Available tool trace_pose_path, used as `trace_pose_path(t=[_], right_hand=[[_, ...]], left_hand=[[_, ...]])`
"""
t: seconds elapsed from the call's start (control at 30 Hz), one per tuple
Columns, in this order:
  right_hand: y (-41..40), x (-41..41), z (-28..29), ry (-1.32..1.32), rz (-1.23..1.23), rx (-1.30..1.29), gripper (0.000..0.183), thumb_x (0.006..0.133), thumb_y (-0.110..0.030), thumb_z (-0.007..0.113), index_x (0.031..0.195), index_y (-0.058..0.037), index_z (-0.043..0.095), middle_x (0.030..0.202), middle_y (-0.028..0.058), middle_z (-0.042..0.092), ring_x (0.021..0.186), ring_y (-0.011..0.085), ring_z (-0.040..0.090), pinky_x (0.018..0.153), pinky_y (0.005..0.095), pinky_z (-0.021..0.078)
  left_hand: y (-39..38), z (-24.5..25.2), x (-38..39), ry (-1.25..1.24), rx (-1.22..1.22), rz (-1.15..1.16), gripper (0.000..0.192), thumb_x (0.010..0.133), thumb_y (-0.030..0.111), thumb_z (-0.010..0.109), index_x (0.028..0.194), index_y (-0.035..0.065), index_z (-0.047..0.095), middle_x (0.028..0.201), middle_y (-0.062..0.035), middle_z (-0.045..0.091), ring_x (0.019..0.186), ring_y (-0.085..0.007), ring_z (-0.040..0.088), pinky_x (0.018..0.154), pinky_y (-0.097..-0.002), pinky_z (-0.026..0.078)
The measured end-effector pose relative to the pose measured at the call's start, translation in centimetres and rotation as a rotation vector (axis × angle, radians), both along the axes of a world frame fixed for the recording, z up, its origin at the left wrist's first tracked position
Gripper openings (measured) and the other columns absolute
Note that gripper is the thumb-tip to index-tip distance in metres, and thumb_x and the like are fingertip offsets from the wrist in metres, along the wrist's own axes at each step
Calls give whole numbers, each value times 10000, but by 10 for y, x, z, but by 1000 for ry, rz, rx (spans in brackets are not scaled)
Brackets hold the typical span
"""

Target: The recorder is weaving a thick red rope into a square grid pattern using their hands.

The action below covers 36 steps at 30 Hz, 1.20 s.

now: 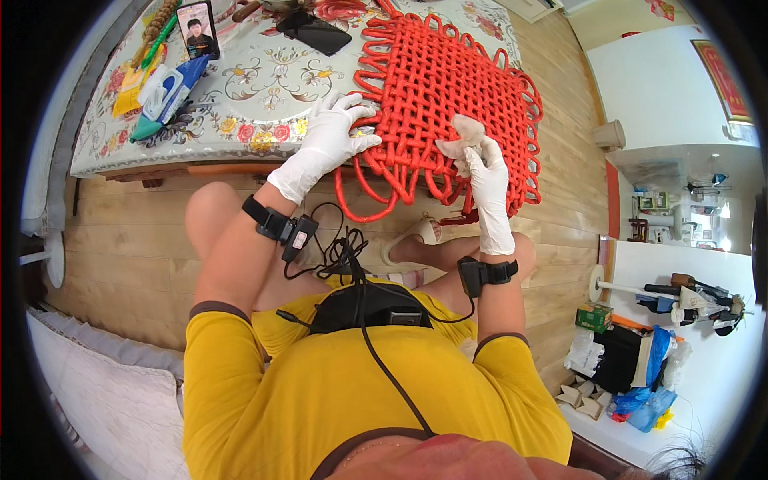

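Note:
A large red Chinese knot (447, 90), woven from thick cord with loops along its edges, lies partly on the table and overhangs its front edge. My left hand (336, 129), in a white disposable glove, rests at the knot's left edge with fingers spread and fingertips against the cords. In my white-gloved right hand (491, 180), a crumpled whitish wipe or cloth (467, 135) is pinched between thumb and fingers over the lower right part of the weave. Long loose red loops (366, 213) hang below the table edge near my left hand.
The table wears a floral tablecloth (264, 96). On it are a propped phone showing a person (197, 30), a pack of wet wipes (171, 93), and a dark phone (315, 33). Black cables (348, 252) hang before my lap. Bags (624, 360) stand along the right wall.

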State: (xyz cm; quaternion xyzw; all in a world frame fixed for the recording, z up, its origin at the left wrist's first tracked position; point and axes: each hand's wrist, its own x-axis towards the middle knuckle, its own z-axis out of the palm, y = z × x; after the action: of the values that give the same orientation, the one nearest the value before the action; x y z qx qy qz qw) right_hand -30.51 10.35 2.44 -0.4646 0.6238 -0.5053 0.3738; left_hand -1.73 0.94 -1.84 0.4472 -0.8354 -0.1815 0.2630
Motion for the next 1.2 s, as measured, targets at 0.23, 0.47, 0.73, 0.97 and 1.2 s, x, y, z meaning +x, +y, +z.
trace_pose_path(t=[0.23, 0.47, 0.73, 0.97, 1.2], right_hand=[[-33, 1, -6, 683, 14, -273, 134, 929, 27, 594, 1055, 11, 637, 1041, 76, 559, 749, 140, 599, 709, 266, 509], [-66, 19, -2, 934, 336, -242, 248, 812, 53, 572, 963, -80, 718, 1000, 131, 607, 911, 347, 630, 812, 409, 537], [-86, 22, 28, 1025, 682, 74, 359, 722, 110, 560, 944, -129, 710, 935, 68, 634, 984, 264, 558, 900, 353, 494], [-92, 16, 34, 524, 541, 293, 309, 798, 7, 616, 1104, -29, 629, 1038, 74, 673, 1004, 204, 596, 926, 337, 490], [-80, -36, 12, -288, 378, 223, 477, 896, -124, 564, 1347, -8, 459, 1086, 79, 653, 1004, 184, 656, 829, 296, 484]], left_hand=[[4, 8, -1, -30, 9, 20, 551, 811, 473, 769, 1273, 192, 666, 1469, -120, 499, 1362, -395, 394, 1145, -515, 301], [0, -2, -1, -10, 11, 11, 559, 803, 484, 768, 1270, 195, 663, 1454, -116, 509, 1377, -386, 379, 1149, -510, 294], [1, 6, 1, 6, 35, 0, 558, 806, 484, 766, 1271, 196, 658, 1445, -95, 507, 1387, -405, 362, 1138, -506, 311], [3, 6, 1, -13, 37, 7, 573, 792, 481, 777, 1262, 176, 662, 1450, -74, 506, 1364, -375, 397, 1124, -490, 321], [5, 10, -2, 35, -17, 22, 536, 772, 431, 802, 1218, 164, 670, 1418, -90, 535, 1324, -359, 428, 1123, -504, 309]])
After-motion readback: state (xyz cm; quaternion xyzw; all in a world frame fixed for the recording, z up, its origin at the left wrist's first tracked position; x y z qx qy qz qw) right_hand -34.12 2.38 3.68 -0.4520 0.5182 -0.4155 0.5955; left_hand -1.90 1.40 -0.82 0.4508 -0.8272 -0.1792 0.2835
